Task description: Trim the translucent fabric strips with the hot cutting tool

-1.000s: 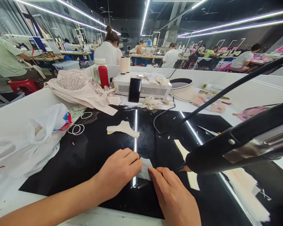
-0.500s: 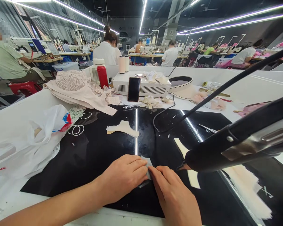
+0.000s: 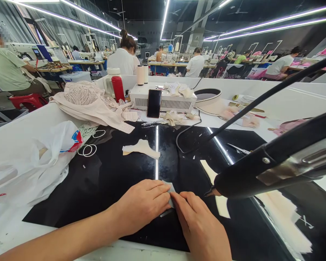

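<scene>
Both hands meet over the front middle of the glossy black work surface [image 3: 119,170]. A small grey piece of sheet material [image 3: 171,187] lies between them, mostly covered by fingers. My left hand [image 3: 144,203] presses it with fingers bent and held together. From the other side, my right hand [image 3: 203,224] pinches its edge with thumb and fingertips. Beyond them lies a cream curved fabric cutout [image 3: 141,148]. To the right is another cream cutout [image 3: 223,206], partly hidden behind the tip of a black cylindrical tool [image 3: 244,177].
A thick black cable [image 3: 258,105] crosses the right side. At left are a white plastic bag [image 3: 43,159] and a beige bra [image 3: 84,105]. A phone [image 3: 154,103] leans on a white vented box [image 3: 176,103]. Stacked cream pieces [image 3: 285,217] lie at right. People sit at sewing machines beyond.
Almost nothing differs. Both hands stay in place on the grey piece, with only a very slight shift of the fingers.
</scene>
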The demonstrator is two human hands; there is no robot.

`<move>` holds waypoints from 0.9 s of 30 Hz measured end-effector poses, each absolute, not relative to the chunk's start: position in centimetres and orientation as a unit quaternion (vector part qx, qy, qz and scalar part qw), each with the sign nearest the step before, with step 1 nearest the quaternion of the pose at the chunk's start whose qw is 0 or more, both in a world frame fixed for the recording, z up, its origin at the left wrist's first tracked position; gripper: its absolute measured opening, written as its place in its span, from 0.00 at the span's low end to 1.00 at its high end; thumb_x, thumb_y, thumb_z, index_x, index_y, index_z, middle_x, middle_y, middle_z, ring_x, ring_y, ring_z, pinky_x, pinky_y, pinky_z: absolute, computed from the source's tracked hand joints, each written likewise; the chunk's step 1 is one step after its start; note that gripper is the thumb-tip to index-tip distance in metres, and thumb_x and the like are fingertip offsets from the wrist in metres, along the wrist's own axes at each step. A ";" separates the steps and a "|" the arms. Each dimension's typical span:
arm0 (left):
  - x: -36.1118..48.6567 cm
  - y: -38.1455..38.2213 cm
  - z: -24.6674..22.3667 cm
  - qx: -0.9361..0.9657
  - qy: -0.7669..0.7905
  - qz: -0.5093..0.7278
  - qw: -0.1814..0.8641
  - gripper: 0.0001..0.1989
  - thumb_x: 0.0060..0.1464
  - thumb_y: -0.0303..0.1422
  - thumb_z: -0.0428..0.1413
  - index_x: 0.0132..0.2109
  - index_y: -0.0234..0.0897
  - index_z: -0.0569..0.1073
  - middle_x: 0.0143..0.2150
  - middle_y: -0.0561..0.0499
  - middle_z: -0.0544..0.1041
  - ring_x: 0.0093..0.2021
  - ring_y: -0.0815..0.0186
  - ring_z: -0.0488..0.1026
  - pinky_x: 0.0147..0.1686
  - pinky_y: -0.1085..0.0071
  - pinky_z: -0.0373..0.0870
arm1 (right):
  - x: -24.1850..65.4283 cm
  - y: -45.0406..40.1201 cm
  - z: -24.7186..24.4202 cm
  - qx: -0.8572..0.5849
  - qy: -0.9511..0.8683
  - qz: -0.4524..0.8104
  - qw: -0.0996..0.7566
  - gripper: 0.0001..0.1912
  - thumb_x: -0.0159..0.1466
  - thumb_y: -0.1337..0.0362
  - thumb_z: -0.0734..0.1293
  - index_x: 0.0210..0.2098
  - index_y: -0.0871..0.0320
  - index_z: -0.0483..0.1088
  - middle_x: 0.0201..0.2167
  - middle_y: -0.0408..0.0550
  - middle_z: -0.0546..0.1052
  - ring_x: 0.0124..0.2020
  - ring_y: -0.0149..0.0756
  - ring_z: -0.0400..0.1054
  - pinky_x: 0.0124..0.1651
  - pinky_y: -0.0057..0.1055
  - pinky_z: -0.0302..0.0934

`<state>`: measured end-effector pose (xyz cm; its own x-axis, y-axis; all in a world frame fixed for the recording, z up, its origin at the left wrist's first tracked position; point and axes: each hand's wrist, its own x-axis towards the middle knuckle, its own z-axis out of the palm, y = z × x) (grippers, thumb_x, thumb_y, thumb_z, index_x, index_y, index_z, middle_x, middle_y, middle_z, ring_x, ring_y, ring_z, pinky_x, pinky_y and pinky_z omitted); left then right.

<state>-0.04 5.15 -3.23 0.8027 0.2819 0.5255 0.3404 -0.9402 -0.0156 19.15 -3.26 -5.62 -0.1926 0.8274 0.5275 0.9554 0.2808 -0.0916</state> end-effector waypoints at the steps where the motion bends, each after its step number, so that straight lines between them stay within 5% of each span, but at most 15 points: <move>1: -0.1 5.1 -3.2 -0.948 -0.163 -0.265 0.057 0.12 0.74 0.32 0.51 0.47 0.30 0.76 0.50 0.47 0.83 0.52 0.63 0.80 0.54 0.65 0.78 | 19.1 -3.3 -5.6 -0.586 -0.761 -0.130 0.246 0.17 0.76 0.71 0.54 0.52 0.55 0.73 0.38 0.47 0.80 0.34 0.33 0.78 0.27 0.24 0.67; 20: -0.1 5.1 -3.3 -0.950 -0.173 -0.252 0.057 0.14 0.75 0.35 0.49 0.50 0.31 0.76 0.54 0.46 0.83 0.54 0.62 0.80 0.53 0.64 0.79 | 19.1 -2.9 -5.4 -0.584 -0.760 -0.142 0.247 0.19 0.78 0.65 0.52 0.52 0.56 0.74 0.38 0.48 0.81 0.35 0.34 0.78 0.28 0.26 0.68; 27: -0.2 4.6 -3.4 -0.952 -0.171 -0.254 0.018 0.12 0.73 0.36 0.53 0.49 0.33 0.76 0.54 0.47 0.82 0.54 0.61 0.79 0.53 0.64 0.78 | 22.3 -6.3 -3.3 -0.541 -0.736 -0.159 0.374 0.14 0.72 0.69 0.66 0.56 0.54 0.74 0.41 0.50 0.81 0.40 0.42 0.76 0.46 0.40 0.69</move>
<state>-0.16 4.59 -3.42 0.8125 0.3165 0.4896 0.3347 -0.9409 0.0527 22.26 -6.31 -3.30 -0.1351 0.6779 0.7226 0.9158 0.3639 -0.1702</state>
